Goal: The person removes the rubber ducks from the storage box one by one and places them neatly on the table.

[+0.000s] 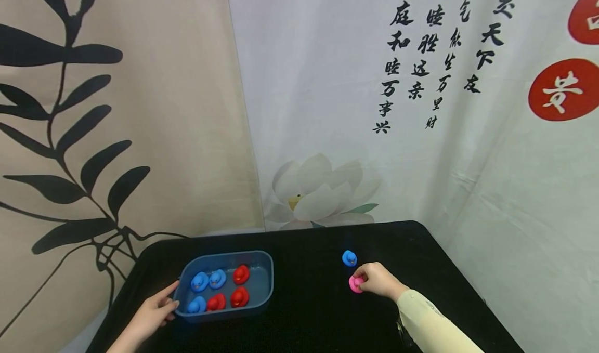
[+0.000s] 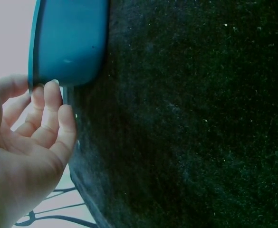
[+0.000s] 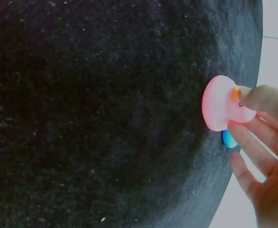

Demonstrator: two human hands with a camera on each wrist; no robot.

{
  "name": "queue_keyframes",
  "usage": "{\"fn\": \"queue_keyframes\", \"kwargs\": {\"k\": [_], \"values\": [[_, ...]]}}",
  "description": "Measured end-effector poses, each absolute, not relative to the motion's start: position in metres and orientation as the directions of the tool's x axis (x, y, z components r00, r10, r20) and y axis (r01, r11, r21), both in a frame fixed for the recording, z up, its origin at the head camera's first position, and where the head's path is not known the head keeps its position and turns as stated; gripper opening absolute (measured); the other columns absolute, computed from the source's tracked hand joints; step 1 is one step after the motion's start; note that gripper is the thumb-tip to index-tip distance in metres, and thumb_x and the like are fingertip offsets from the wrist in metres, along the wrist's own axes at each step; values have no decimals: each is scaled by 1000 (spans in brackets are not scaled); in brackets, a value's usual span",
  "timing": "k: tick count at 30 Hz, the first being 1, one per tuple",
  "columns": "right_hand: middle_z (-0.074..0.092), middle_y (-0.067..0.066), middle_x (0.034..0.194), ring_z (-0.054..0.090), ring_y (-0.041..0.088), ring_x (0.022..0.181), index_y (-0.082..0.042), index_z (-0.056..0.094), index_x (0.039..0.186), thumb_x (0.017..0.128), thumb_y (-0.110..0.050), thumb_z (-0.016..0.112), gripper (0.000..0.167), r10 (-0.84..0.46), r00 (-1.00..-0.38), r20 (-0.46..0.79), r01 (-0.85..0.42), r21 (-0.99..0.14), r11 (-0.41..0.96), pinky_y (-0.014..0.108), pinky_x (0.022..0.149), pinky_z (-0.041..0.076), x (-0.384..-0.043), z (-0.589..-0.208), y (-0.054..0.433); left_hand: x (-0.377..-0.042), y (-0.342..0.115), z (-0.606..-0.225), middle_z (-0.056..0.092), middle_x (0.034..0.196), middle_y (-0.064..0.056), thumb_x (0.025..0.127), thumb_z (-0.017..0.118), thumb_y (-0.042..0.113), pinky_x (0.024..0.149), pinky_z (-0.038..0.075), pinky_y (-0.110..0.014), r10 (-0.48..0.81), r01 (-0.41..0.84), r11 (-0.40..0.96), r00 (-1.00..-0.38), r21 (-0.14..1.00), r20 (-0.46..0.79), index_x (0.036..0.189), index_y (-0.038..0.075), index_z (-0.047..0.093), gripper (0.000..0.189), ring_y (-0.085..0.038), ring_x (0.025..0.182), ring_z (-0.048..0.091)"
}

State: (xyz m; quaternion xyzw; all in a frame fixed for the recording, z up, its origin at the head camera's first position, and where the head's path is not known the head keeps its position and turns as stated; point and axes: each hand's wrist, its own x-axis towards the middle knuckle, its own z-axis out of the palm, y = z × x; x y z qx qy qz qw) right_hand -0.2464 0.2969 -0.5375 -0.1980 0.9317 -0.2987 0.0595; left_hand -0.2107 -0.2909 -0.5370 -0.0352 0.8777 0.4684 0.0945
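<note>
A pink rubber duck (image 3: 217, 104) with an orange beak is pinched by the head between the thumb and fingers of my right hand (image 1: 380, 280). Just beyond it in the head view, a blue rubber duck (image 1: 349, 258) sits on the black tabletop. At the left, my left hand (image 1: 152, 310) holds the near left end of a blue-grey tray (image 1: 263, 288), its thumb and fingertips at the rim. Inside the tray are three blue ducks (image 1: 217, 279) on the left and three red ducks (image 1: 239, 297) to their right.
A black cloth (image 1: 309, 296) covers the table, whose far edge meets a pale wall hanging (image 1: 318, 108) with dark leaves, a flower and characters. The tray's right end shows bare floor.
</note>
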Motion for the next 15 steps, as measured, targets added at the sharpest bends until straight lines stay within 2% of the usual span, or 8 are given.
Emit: {"fn": "queue_keyframes", "kwargs": {"k": [9, 15], "values": [[66, 1, 89, 57, 14, 77, -3, 72, 97, 81, -3, 73, 17, -393, -918, 43, -334, -619, 711, 26, 66, 52, -246, -547, 301, -211, -290, -536, 57, 82, -10, 91, 55, 9, 65, 52, -37, 26, -147, 572, -980, 807, -197, 144, -11, 31, 61, -24, 74, 61], [66, 1, 91, 57, 16, 79, -6, 73, 100, 82, -6, 73, 18, -347, -936, 54, -279, -715, 641, 25, 67, 50, -246, -557, 307, -212, -290, -535, 58, 83, -9, 92, 56, 10, 65, 52, -37, 29, -141, 582, -981, 801, -194, 144, -11, 31, 61, -23, 74, 61]]}}
